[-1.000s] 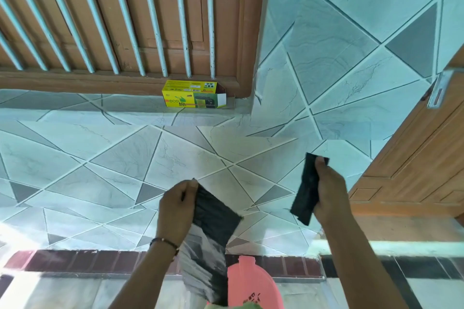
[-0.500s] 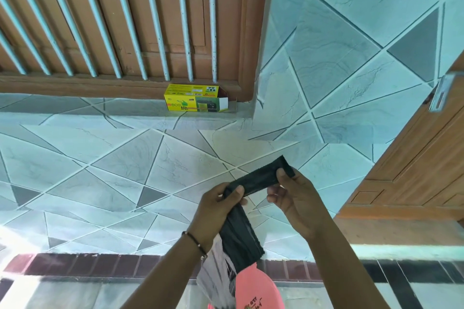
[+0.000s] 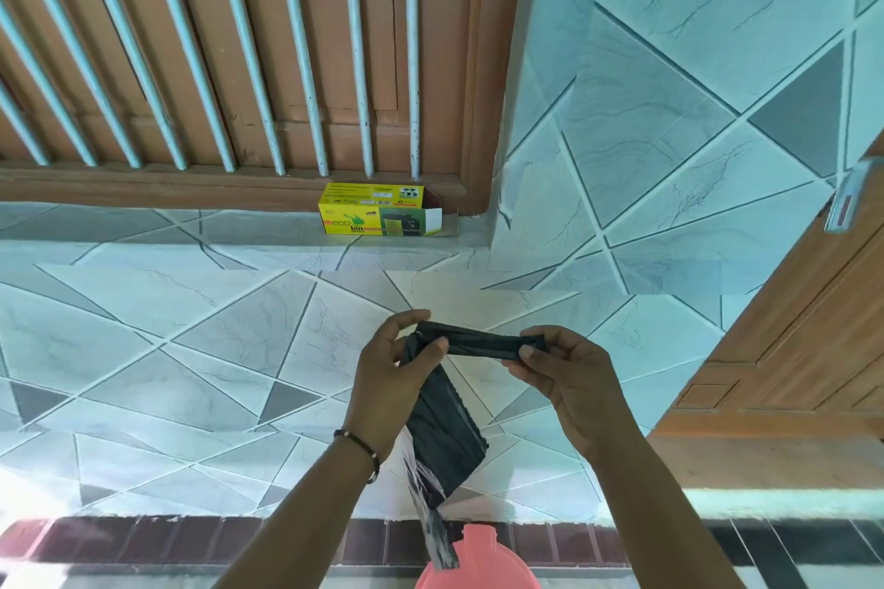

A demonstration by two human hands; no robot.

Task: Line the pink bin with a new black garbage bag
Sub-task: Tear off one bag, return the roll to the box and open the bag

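Note:
A folded black garbage bag hangs in front of the tiled wall, its top edge stretched sideways between both hands. My left hand pinches the left end of that edge with thumb and fingers. My right hand pinches the right end. The rest of the bag droops below my left hand, and its shiny lower tail reaches down to the pink bin. Only the bin's top shows at the bottom edge of the view.
A yellow and green bin-bag box with an open end flap lies on the tiled ledge under a wooden window with pale bars. A wooden door stands at the right. A dark tile band runs along the bottom.
My hands, first apart each holding bag material, came together at the bag's top. The top edge now lies more level between them, and the view has shifted slightly.

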